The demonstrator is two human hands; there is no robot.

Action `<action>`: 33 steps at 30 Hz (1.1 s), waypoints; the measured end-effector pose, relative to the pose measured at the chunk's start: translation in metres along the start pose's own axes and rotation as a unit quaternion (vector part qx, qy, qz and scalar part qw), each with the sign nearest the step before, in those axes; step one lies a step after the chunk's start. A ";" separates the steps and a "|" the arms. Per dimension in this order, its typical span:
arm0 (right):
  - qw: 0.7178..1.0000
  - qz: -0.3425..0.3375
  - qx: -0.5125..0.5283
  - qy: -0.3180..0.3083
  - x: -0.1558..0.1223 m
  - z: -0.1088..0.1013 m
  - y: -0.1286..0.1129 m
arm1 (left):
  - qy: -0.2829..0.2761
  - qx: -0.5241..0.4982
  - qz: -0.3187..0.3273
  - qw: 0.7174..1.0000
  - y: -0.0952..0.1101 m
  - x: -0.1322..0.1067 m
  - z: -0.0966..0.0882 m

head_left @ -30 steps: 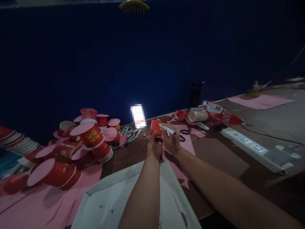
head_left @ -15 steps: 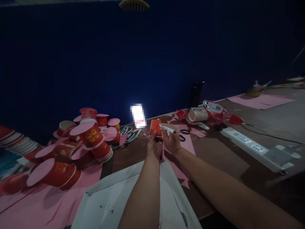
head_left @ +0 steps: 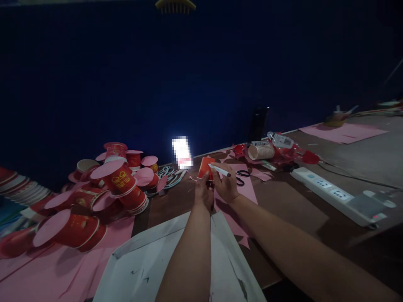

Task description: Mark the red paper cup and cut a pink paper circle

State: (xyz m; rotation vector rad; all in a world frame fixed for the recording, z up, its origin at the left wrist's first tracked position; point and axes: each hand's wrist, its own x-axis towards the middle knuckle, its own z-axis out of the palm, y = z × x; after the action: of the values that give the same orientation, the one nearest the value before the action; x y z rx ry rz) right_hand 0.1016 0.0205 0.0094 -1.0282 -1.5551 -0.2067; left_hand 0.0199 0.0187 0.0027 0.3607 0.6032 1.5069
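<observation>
My left hand is closed around the lower part of a small orange-red piece, perhaps card or a cup; its exact kind is unclear. In my right hand is a white marker with a dark end. The marker's other end points at the orange-red piece, and whether it touches is too small to tell. Under and beside my right hand lies a sheet of pink paper. Black-handled scissors rest on that sheet, just right of the hand.
Red paper cups with pink discs pile up on the left. A white tray or box lid lies under my forearms. A lit phone leans at the back by a coiled cable. Rightward are stacked cups and a power strip.
The orange-red piece is tilted slightly more to the right, and the marker's tip has shifted a little left across it. Both hands keep their hold.
</observation>
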 end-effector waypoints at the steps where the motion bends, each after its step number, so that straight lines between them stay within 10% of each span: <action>1: 1.000 -0.001 0.000 0.000 0.000 0.000 0.001 | -0.002 0.001 0.004 1.000 0.000 0.000 0.000; 33: 0.998 0.024 0.014 0.050 0.009 -0.003 0.008 | 0.013 0.030 0.039 0.999 0.000 -0.006 0.009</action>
State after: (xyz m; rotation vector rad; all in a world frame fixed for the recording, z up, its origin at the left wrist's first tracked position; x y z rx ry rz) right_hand 0.1104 0.0274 0.0151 -1.0167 -1.4374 -0.2001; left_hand 0.0259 0.0138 0.0109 0.4159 0.6623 1.5734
